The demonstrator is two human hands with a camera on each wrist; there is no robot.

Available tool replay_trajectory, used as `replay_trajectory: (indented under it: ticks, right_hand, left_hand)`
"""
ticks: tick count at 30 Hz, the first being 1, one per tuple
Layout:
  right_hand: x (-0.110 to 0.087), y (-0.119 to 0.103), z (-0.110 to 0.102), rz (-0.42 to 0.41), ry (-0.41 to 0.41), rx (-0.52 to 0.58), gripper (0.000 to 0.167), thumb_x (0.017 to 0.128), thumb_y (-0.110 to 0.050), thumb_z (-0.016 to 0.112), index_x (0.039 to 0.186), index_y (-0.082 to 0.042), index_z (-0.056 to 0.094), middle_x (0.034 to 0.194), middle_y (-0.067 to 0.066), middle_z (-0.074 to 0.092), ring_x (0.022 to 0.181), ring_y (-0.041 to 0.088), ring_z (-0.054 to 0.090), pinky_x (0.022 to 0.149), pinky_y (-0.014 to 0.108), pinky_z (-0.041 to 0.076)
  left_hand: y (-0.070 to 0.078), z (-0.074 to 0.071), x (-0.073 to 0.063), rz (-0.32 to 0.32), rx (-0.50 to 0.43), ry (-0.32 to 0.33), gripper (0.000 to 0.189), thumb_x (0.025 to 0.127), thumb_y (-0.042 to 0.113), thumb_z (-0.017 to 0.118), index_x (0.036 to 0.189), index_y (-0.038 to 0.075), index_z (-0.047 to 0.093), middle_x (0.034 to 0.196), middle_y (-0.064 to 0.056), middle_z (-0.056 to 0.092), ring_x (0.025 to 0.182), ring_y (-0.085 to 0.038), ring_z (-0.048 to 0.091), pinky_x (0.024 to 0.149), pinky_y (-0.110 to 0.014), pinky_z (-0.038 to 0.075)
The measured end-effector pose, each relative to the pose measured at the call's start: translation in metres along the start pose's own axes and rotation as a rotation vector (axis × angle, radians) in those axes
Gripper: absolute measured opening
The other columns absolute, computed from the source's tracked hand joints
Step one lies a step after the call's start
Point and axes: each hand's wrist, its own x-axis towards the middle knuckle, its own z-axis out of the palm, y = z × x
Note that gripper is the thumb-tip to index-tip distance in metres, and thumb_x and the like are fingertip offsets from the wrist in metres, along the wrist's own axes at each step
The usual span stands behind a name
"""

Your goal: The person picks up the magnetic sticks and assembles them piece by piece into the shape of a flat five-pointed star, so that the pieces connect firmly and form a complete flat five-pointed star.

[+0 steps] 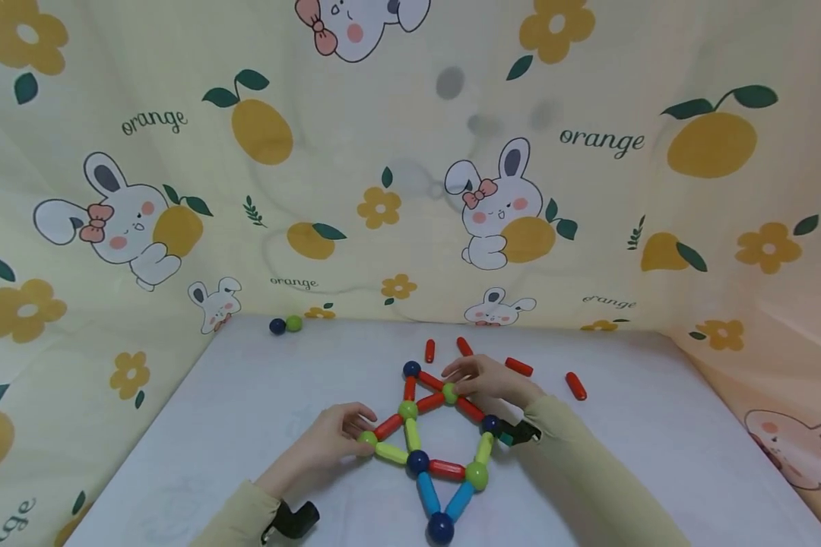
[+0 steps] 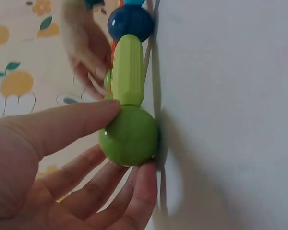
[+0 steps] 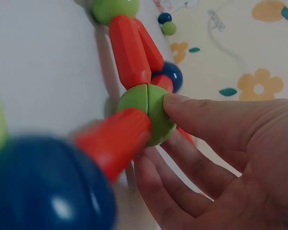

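A flat figure of balls and coloured rods lies on the white table. My left hand (image 1: 331,434) pinches the green ball (image 2: 129,136) at the figure's left corner, thumb on one side and fingers beneath. A lime rod (image 2: 128,72) runs from it to a dark blue ball (image 1: 418,461). At the upper right, my right hand (image 1: 492,380) pinches another green ball (image 3: 146,112) between thumb and fingers. Red rods (image 3: 129,50) join that ball on several sides. Two blue rods (image 1: 427,494) meet at a dark blue ball (image 1: 441,528) nearest me.
Several loose red rods (image 1: 576,386) lie behind and right of the figure. A dark blue ball (image 1: 277,327) and a green ball (image 1: 293,324) sit together at the table's far left edge. A printed cloth (image 1: 383,251) hangs behind the table and along its sides.
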Motion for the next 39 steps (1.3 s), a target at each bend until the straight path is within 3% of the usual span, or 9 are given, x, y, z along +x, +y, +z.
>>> replay_trajectory:
  ticks: [7,13,22,29,33,39]
  right_hand:
    - [-0.011,0.002,0.014,-0.023,0.044,-0.003,0.029,0.091,-0.012,0.065,0.118,-0.002,0.062,0.103,0.008,0.064,0.093,0.023,0.058,0.081,0.034,0.051]
    - [-0.015,0.001,0.026,0.007,0.054,0.079,0.035,0.089,-0.016,0.068,0.120,-0.001,0.059,0.101,0.010,0.063,0.086,0.023,0.061,0.077,0.033,0.053]
    - [-0.021,-0.001,0.049,0.052,0.132,0.131,0.044,0.083,-0.022,0.076,0.116,-0.002,0.054,0.095,0.009,0.063,0.081,0.022,0.062,0.072,0.032,0.055]
    - [-0.027,-0.003,0.060,0.089,0.245,0.132,0.054,0.079,-0.022,0.079,0.117,-0.003,0.045,0.092,0.008,0.063,0.074,0.021,0.061,0.067,0.031,0.054]
    - [-0.030,-0.004,0.062,0.106,0.295,0.135,0.055,0.078,-0.023,0.080,0.115,-0.004,0.045,0.092,0.007,0.063,0.074,0.020,0.061,0.068,0.031,0.055]
    - [-0.033,-0.003,0.061,0.115,0.327,0.131,0.054,0.078,-0.023,0.081,0.114,-0.003,0.046,0.090,0.008,0.063,0.072,0.020,0.061,0.066,0.031,0.055]
  left_hand:
    - [-0.013,-0.016,0.006,0.000,0.057,0.112,0.031,0.082,0.009,0.075,0.110,0.005,0.065,0.107,-0.005,0.065,0.096,-0.024,0.060,0.084,-0.041,0.052]
    - [-0.022,-0.032,0.016,-0.078,0.050,0.172,0.026,0.083,0.005,0.073,0.108,0.006,0.069,0.109,-0.004,0.066,0.096,-0.023,0.060,0.083,-0.039,0.052]
    - [-0.027,-0.050,0.042,-0.167,0.035,0.196,0.025,0.084,0.003,0.071,0.109,0.006,0.069,0.103,-0.005,0.065,0.092,-0.021,0.060,0.079,-0.036,0.054]
    - [-0.023,-0.055,0.061,-0.268,-0.025,0.230,0.025,0.084,0.007,0.072,0.108,0.001,0.065,0.091,-0.010,0.065,0.076,-0.020,0.064,0.067,-0.030,0.056]
    - [-0.023,-0.057,0.072,-0.317,-0.088,0.201,0.026,0.086,0.009,0.071,0.109,0.000,0.063,0.090,-0.011,0.065,0.073,-0.019,0.065,0.066,-0.030,0.057]
    - [-0.029,-0.067,0.078,-0.278,-0.190,0.039,0.035,0.092,0.018,0.066,0.120,-0.001,0.059,0.103,-0.013,0.066,0.087,-0.023,0.067,0.075,-0.034,0.057]
